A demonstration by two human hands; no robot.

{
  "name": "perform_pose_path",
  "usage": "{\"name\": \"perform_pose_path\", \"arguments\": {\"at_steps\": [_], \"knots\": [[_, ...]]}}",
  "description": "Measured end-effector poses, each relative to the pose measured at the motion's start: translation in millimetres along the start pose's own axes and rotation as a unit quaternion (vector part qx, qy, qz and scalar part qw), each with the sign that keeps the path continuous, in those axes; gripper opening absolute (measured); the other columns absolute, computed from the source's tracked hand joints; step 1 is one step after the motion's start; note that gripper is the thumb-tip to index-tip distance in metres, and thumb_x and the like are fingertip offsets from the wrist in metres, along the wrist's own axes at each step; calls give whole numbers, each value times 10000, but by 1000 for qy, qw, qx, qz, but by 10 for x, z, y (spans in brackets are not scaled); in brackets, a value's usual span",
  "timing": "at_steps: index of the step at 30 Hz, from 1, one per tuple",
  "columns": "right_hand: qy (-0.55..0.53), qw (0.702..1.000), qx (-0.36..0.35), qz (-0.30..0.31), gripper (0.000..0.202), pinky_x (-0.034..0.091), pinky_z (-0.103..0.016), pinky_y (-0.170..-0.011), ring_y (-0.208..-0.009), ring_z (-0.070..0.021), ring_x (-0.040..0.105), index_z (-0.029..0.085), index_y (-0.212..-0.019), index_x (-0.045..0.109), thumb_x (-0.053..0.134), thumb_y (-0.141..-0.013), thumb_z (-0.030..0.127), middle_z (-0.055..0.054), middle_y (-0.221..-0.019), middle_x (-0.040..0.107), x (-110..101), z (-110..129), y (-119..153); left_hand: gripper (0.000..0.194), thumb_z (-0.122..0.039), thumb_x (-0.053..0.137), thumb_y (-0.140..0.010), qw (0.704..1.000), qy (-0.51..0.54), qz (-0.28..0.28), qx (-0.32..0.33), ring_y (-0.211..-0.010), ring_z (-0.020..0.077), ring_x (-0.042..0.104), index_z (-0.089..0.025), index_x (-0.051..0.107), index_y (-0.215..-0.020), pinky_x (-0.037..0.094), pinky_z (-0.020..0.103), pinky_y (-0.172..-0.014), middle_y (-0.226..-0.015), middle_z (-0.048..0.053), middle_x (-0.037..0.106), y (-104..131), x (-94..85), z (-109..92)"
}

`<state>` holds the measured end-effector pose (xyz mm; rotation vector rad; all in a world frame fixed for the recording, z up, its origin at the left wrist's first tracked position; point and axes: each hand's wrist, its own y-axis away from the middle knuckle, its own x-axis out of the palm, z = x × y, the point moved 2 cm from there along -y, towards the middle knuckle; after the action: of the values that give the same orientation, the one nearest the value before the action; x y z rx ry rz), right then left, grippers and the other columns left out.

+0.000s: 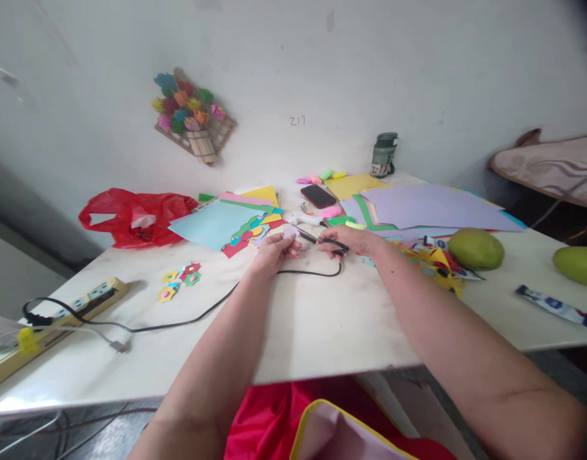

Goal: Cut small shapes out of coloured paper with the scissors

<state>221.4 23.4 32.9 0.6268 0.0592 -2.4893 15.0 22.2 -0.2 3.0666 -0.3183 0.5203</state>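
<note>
Near the middle of the white table, my left hand (275,251) pinches a small lilac paper piece (290,230). My right hand (352,241) is closed on black-handled scissors (332,243). Their blades point left, at the edge of the lilac piece; whether they touch it is too small to tell. A black cord (313,274) runs across the table just below both hands. Colourful cut paper scraps (248,235) lie beyond my left hand. Small paper flowers (192,268) rest on the table to the left.
A power strip (89,300) lies at the left, with a red plastic bag (140,217) behind it. Coloured sheets (428,206), a phone (318,196) and a bottle (384,155) are at the back. Green fruits (476,249) and a tube (555,306) lie right.
</note>
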Motion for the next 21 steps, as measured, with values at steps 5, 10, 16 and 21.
{"name": "perform_pose_path", "arguments": {"at_steps": [5, 10, 16, 21], "knots": [[-6, 1000, 1, 2, 361, 303, -193, -364, -415, -78, 513, 161, -714, 602, 804, -712, 460, -7, -567, 612, 9, -17, -12, 201, -216, 804, -741, 1000, -4, -11, -22, -501, 128, 645, -106, 637, -764, 570, 269, -571, -726, 81, 737, 36, 32, -33], [-13, 1000, -3, 16, 372, 320, -190, -368, -413, -76, 513, 164, -711, 590, 792, -724, 475, -1, -558, 602, 15, -28, -22, 127, -170, 768, -756, 1000, -5, -6, -25, -564, 152, 687, -92, 671, -780, 583, 274, -626, -775, 105, 751, 59, 52, -46], [-6, 1000, -2, 14, 365, 312, -193, -358, -405, -81, 513, 163, -696, 590, 804, -709, 458, -4, -543, 601, 27, 4, -11, 98, -155, 764, -748, 1000, -1, 3, -18, -587, 151, 693, -86, 702, -782, 584, 272, -659, -819, 111, 762, 70, 62, -54], [-3, 1000, -4, 15, 353, 318, -190, -357, -410, -80, 519, 159, -712, 588, 780, -741, 454, -12, -555, 615, 31, 11, -5, 169, -206, 802, -739, 1000, -5, 10, -22, -597, 158, 699, -95, 686, -790, 592, 288, -676, -807, 104, 760, 66, 49, -46]]}}
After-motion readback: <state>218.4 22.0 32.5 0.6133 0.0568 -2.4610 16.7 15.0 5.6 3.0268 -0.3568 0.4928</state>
